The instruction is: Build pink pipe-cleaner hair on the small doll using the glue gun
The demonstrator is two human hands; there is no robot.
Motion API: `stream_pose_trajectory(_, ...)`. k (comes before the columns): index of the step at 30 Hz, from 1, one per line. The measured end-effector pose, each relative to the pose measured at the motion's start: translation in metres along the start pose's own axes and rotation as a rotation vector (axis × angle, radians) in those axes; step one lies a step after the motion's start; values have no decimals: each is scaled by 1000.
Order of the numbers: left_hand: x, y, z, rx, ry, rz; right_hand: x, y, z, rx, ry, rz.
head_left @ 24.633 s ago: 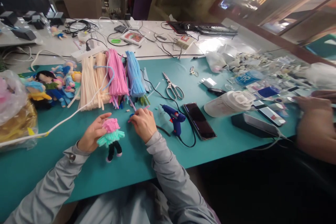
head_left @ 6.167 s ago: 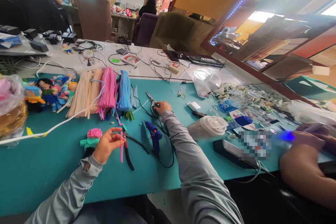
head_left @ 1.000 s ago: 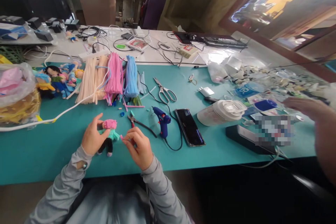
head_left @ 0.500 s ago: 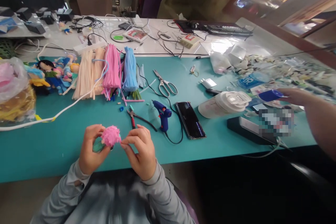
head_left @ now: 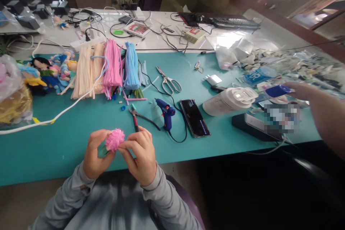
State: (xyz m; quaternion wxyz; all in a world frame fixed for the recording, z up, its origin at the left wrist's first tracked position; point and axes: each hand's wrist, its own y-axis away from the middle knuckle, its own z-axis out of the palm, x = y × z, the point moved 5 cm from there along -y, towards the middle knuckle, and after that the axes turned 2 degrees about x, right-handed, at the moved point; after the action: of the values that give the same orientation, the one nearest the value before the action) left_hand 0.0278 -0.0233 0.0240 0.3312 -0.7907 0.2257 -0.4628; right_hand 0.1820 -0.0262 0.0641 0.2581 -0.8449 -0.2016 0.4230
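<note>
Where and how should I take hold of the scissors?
Probably take the scissors by the handle loops, from above the near side: they lie flat, loops nearest, blades pointing away to the left. The black cable runs close by there.

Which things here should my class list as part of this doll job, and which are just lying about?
Likely for the job:
pink-haired doll in the left hand; right hand touching it
hot glue gun
cutting pliers
scissors
peach, pink and blue pipe-cleaner bundles

Likely just lying about:
smartphone
lidded tumbler
charger plug
keyboard
</note>
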Motion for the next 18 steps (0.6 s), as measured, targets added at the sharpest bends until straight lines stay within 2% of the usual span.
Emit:
stream_pose_trajectory(6,0,0,1,-45,57,-32,0,-1,2,-31,5,-6)
stream_pose_trajectory(12,0,1,0,-132,138,-147,0,-1,3,-34,12,1)
stream_pose_trajectory(15,0,2,-2,-144,216,-227,0,-1,5,-44,15,16)
stream_pose_trajectory(18,-2,4,-2,-145,307,-373,0,-1,5,-38,10,31)
